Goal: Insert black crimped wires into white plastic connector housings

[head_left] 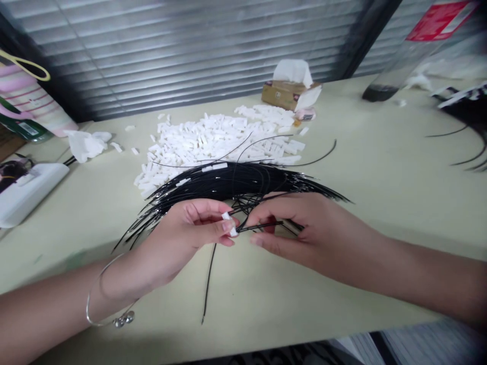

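Left hand (186,233) pinches a white clip (230,225); right hand (304,230) grips a black wire (262,226), apparently touching it.

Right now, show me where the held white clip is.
In the head view, the white clip is pinched by the left hand at centre, meeting a black wire held by the right hand, just in front of the wire bundle.

No legible text; the red label (437,20) on the bottle (395,71) is blurred.
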Tool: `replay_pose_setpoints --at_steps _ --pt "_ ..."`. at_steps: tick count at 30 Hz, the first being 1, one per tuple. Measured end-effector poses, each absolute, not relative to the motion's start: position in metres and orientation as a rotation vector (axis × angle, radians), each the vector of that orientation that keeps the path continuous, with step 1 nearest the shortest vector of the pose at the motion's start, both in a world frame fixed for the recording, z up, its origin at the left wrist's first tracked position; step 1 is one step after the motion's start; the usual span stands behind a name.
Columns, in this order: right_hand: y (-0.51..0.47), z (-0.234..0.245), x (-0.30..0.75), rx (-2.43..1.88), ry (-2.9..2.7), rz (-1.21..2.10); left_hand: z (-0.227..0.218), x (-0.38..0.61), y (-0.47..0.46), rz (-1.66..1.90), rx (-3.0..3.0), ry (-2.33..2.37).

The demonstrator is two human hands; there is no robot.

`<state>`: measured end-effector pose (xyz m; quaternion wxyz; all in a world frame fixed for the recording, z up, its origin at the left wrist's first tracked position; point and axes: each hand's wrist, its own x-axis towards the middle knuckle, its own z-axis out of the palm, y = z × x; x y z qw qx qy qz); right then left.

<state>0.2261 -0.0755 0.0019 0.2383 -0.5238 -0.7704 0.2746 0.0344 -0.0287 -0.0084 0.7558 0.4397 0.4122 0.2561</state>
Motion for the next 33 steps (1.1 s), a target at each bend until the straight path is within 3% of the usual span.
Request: replay_pose_setpoints --at_steps 5,13,23,33 --pt "-0.073 0.003 0.244 -1.238 -2.212 0.353 -0.005 0.034 -0.028 0.606 0.830 0.895" --pt "-0.077 -0.003 0.241 -0.998 -2.350 0.004 -0.005 0.034 -0.029 0.620 0.785 0.914" --pt "-0.083 0.004 0.232 -1.208 -2.366 0.305 -0.009 0.036 -0.030 0.644 0.904 0.831" --pt "-0.083 -0.008 0.228 -1.216 -2.404 0.165 -0.012 0.036 -0.032 0.601 1.072 0.810"
